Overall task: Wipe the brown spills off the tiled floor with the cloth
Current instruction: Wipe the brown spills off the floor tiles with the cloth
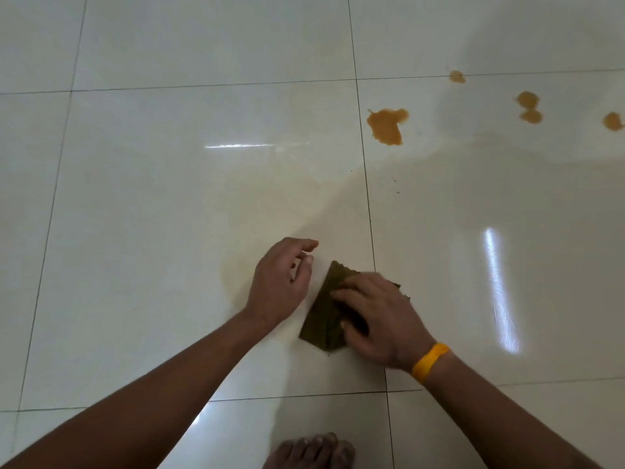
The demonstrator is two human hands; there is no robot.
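Four brown spills are left on the glossy cream tiled floor (169, 198): the large irregular brown puddle (387, 125) just right of a grout line, a small brown spot (457, 76) sitting on the far grout line, a double brown blot (528, 107) further right, and a last brown drop (612, 121) at the right edge. All of them lie well ahead of the hands. Near the person's bare foot (311, 451), the folded olive-green cloth (323, 316) lies flat on the tile, and the right hand (375, 319), wearing a yellow band (429, 362) at the wrist, is spread open with its palm and fingers pressing down on the cloth rather than gripping it. The left hand (280, 282) hangs just beside the cloth, loosely curled and holding nothing, its thumb and forefinger nearly meeting. A faint yellowish film (236, 272) shows on the tile around the left hand, so this patch seems wiped but not quite clean. To do the step well, I would keep the cloth folded and flat under the whole palm, finish this film with overlapping strokes, then slide forward to the large puddle and draw it inward from its edges so it does not spread across the grout. Turning to a cleaner face before the small spots should help avoid smearing. No brand, label or writing can be read anywhere.
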